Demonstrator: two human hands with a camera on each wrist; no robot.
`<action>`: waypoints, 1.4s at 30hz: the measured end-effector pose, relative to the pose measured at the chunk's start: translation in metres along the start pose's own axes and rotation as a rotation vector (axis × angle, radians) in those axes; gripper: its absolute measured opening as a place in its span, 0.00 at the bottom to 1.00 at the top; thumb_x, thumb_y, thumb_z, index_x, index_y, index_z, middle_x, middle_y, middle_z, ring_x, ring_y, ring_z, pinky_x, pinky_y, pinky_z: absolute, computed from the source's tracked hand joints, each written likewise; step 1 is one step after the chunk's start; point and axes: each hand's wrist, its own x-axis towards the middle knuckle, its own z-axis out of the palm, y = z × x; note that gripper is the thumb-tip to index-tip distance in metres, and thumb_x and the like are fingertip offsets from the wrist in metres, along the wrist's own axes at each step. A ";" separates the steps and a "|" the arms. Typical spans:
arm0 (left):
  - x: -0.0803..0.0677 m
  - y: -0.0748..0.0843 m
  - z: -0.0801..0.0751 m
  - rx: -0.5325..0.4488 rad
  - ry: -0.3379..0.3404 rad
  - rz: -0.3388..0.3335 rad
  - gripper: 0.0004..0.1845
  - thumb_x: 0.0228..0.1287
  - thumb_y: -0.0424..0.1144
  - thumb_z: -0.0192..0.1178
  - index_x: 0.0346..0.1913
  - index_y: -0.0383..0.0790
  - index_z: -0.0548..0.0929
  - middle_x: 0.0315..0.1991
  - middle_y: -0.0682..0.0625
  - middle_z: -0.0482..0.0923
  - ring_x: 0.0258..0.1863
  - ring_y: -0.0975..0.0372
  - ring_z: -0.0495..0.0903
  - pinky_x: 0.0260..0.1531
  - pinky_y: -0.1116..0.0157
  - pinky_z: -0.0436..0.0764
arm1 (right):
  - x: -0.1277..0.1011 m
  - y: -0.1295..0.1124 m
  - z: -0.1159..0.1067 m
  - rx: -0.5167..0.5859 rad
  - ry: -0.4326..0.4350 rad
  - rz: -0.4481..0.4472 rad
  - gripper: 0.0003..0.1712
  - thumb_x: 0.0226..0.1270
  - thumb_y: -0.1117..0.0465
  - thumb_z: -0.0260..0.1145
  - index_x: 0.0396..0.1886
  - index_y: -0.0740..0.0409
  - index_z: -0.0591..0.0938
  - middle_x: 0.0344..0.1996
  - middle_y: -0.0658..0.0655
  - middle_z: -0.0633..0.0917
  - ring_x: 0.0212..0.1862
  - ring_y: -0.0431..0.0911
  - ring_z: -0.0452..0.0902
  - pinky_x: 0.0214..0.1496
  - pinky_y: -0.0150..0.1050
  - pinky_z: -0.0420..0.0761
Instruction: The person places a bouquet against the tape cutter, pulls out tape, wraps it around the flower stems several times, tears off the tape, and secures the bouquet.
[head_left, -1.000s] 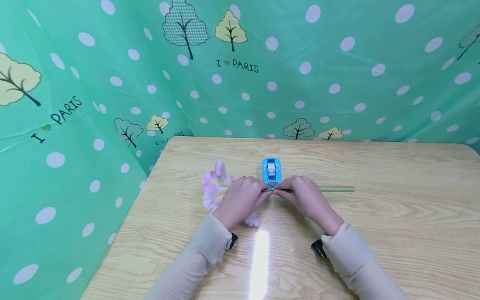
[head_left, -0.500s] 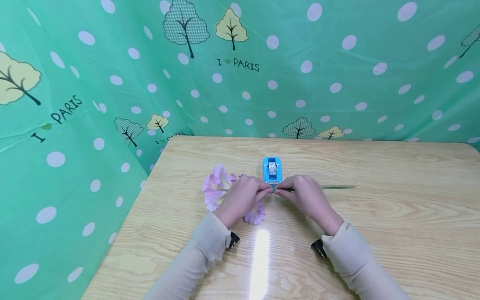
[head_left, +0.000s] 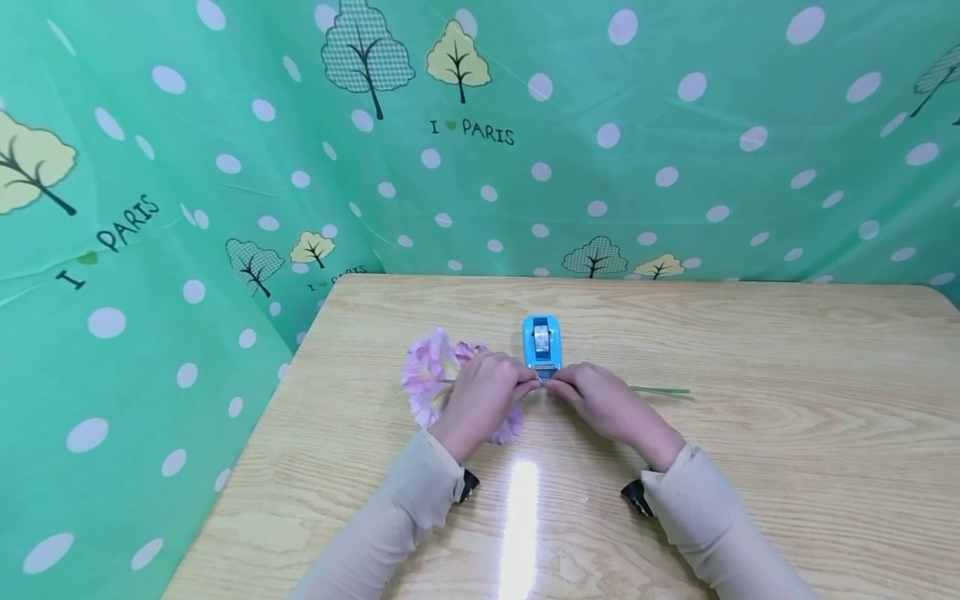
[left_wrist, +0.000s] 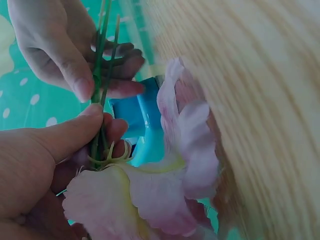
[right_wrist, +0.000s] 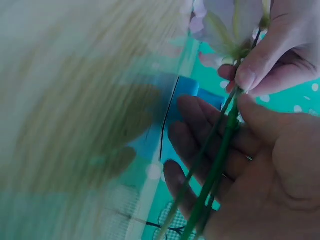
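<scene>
Pale pink-purple artificial flowers (head_left: 427, 379) lie by my left hand (head_left: 487, 396), blossoms pointing left. In the left wrist view, the left thumb and fingers pinch the green stems (left_wrist: 104, 50) just under the blossoms (left_wrist: 145, 195). My right hand (head_left: 603, 408) meets the left one on the stems, its thumb and forefinger pinching them in the right wrist view. The other right fingers (right_wrist: 187, 135) spread loosely behind the stems. Past the right hand, the stem ends stick out to the right. A blue tape dispenser (head_left: 542, 342) stands directly behind the fingertips; whether tape is on the stems is hard to see.
The light wooden table (head_left: 787, 400) stretches out on both sides. A green dotted curtain (head_left: 637, 167) hangs along its back and left. Black wrist cameras (head_left: 636, 497) show below the sleeves.
The right hand has dropped slightly towards me, and the stem ends have swung nearer with it. The blossoms have turned a little beside the left hand. The tape dispenser stays put.
</scene>
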 end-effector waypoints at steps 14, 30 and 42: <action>-0.002 0.001 0.000 -0.011 0.024 -0.008 0.05 0.64 0.43 0.67 0.36 0.50 0.92 0.32 0.57 0.89 0.30 0.65 0.82 0.39 0.66 0.80 | -0.001 0.003 -0.002 -0.011 0.108 -0.080 0.08 0.70 0.62 0.66 0.40 0.58 0.90 0.35 0.53 0.90 0.36 0.41 0.82 0.40 0.40 0.82; -0.001 0.005 -0.001 0.011 0.051 -0.055 0.04 0.60 0.44 0.71 0.36 0.50 0.92 0.31 0.57 0.88 0.27 0.65 0.81 0.33 0.67 0.79 | -0.001 0.003 -0.002 -0.046 0.167 -0.095 0.07 0.65 0.62 0.70 0.41 0.55 0.91 0.37 0.52 0.90 0.43 0.48 0.86 0.48 0.47 0.84; 0.000 0.002 -0.002 -0.033 -0.018 -0.057 0.07 0.63 0.44 0.68 0.40 0.46 0.90 0.36 0.55 0.88 0.36 0.63 0.82 0.45 0.64 0.80 | -0.001 0.001 -0.001 -0.085 0.202 -0.130 0.07 0.63 0.62 0.72 0.40 0.56 0.91 0.36 0.51 0.91 0.42 0.47 0.85 0.48 0.47 0.84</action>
